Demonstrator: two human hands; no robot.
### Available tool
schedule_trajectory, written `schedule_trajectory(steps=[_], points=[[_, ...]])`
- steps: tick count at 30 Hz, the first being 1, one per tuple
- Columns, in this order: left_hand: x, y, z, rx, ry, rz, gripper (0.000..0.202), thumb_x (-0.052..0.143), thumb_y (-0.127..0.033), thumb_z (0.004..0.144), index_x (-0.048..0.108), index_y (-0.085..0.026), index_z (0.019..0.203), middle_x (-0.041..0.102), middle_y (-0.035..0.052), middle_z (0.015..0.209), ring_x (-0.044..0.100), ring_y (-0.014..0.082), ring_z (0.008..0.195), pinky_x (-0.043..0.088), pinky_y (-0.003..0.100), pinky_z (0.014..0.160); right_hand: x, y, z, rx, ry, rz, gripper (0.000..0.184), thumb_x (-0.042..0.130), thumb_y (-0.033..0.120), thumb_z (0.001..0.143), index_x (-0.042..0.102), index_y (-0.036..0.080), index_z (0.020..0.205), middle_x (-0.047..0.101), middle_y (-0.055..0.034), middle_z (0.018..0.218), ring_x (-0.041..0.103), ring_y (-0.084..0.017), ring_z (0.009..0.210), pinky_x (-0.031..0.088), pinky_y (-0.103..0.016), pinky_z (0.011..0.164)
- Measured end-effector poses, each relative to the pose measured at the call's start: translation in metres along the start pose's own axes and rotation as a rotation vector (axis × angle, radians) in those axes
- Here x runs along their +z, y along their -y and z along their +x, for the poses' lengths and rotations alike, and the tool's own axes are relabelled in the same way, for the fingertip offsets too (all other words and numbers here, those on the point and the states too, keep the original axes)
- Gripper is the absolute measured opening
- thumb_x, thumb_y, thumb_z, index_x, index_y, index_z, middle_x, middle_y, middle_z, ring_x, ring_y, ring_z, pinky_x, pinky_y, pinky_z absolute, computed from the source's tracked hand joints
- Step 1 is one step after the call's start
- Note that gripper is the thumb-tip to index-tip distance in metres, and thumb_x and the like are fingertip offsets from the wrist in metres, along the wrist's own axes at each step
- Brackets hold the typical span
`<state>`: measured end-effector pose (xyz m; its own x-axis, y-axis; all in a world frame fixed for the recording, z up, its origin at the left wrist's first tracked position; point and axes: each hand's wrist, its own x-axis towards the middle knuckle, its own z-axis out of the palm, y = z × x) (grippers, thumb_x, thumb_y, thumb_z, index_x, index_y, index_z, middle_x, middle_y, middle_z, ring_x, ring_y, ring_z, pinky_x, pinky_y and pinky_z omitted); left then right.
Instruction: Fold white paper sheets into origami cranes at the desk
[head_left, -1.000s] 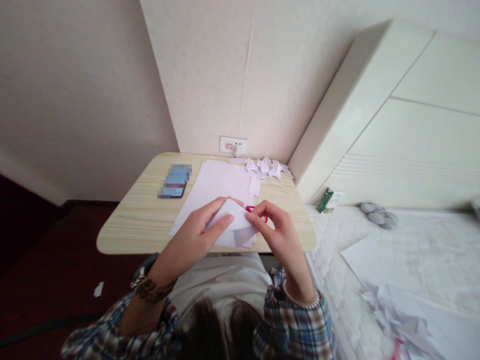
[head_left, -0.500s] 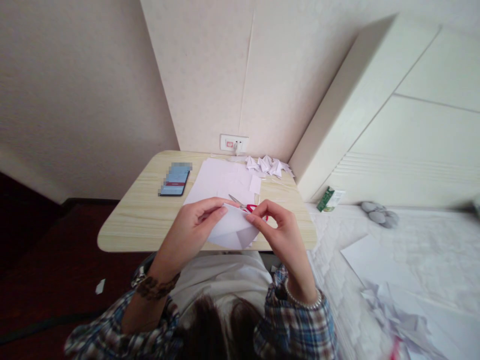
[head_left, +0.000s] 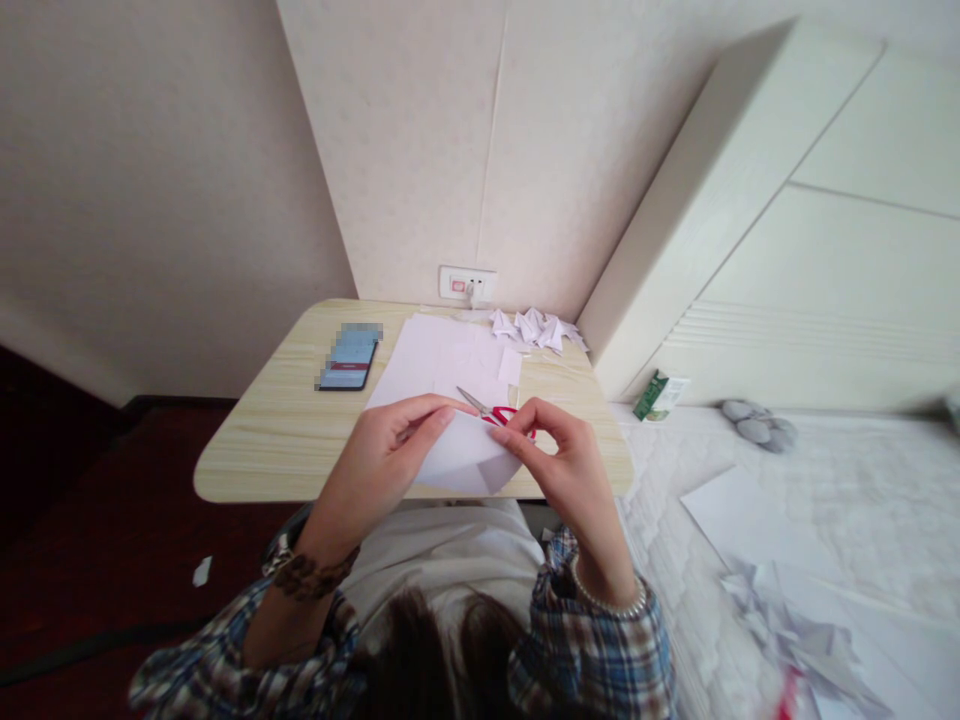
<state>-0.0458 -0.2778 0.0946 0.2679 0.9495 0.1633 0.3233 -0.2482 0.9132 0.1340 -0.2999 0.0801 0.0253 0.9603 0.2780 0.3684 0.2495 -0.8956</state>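
A folded sheet of white paper (head_left: 465, 455) is held between my two hands above the near edge of the table. My left hand (head_left: 394, 445) pinches its upper left corner between thumb and fingers. On the other side, my right hand (head_left: 551, 445) pinches the upper right edge with thumb and forefinger. Red-handled scissors (head_left: 491, 410) lie just behind the paper, their blades pointing away to the left and the handles partly hidden by my right hand. Beneath and beyond them is a stack of white paper sheets (head_left: 420, 350).
A phone (head_left: 349, 360) lies on the wooden table (head_left: 262, 440) at left. Several folded paper pieces (head_left: 536, 328) sit at the back right, near a wall socket (head_left: 467, 285). On the bed (head_left: 660, 520) are a green-and-white carton (head_left: 660, 396), a grey soft object (head_left: 759, 425) and crumpled papers (head_left: 810, 640).
The lower part of the folded paper has shifted slightly, and less of its shaded flap shows. Both hands keep their pinches in nearly the same place.
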Motion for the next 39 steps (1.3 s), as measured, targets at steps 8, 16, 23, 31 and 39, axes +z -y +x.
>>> schedule_trajectory(steps=[8, 16, 23, 31, 39], points=[[-0.003, -0.001, -0.003, 0.03, -0.109, 0.072, 0.027, 0.052, -0.035, 0.089, 0.073, -0.02, 0.08, 0.073, -0.0006, 0.079, 0.06, 0.0175, 0.07, 0.043, 0.023, 0.06, -0.001, 0.001, -0.001, -0.011, 0.006, 0.08, 0.01, 0.068, 0.022, 0.08, 0.066, 0.019, 0.071, 0.067, 0.0017, 0.069, 0.059, -0.014, 0.069, 0.044, -0.026, 0.068], [-0.001, 0.002, -0.002, 0.105, -0.092, 0.139, 0.025, 0.05, -0.03, 0.091, 0.073, -0.019, 0.085, 0.073, -0.0015, 0.079, 0.061, 0.0136, 0.07, 0.043, 0.02, 0.059, -0.006, 0.003, -0.004, -0.152, -0.047, -0.121, 0.014, 0.061, 0.015, 0.086, 0.06, 0.02, 0.073, 0.061, 0.0022, 0.071, 0.055, -0.014, 0.07, 0.041, -0.024, 0.065], [-0.002, 0.002, 0.001, 0.131, 0.04, 0.17, 0.011, 0.064, -0.026, 0.083, 0.074, -0.021, 0.082, 0.077, -0.0028, 0.084, 0.068, 0.013, 0.078, 0.048, 0.018, 0.071, -0.009, 0.002, -0.006, -0.281, 0.048, -0.254, 0.015, 0.06, 0.012, 0.088, 0.061, 0.019, 0.075, 0.059, 0.0001, 0.074, 0.056, -0.015, 0.076, 0.042, -0.025, 0.069], [-0.001, 0.001, -0.001, 0.17, -0.02, 0.219, 0.015, 0.063, -0.019, 0.083, 0.075, -0.023, 0.074, 0.077, -0.0069, 0.076, 0.068, 0.0106, 0.071, 0.047, 0.016, 0.066, -0.005, 0.005, -0.003, -0.263, 0.051, -0.25, 0.007, 0.068, 0.022, 0.084, 0.065, 0.016, 0.084, 0.063, -0.0021, 0.081, 0.058, -0.015, 0.079, 0.044, -0.026, 0.072], [-0.005, 0.003, -0.001, 0.183, -0.066, 0.244, 0.011, 0.066, -0.023, 0.081, 0.076, -0.024, 0.077, 0.078, -0.0062, 0.081, 0.07, 0.0123, 0.074, 0.05, 0.017, 0.069, -0.014, 0.001, -0.004, -0.281, -0.071, -0.26, 0.014, 0.059, 0.009, 0.087, 0.063, 0.018, 0.077, 0.063, 0.0, 0.077, 0.059, -0.013, 0.076, 0.044, -0.023, 0.071]])
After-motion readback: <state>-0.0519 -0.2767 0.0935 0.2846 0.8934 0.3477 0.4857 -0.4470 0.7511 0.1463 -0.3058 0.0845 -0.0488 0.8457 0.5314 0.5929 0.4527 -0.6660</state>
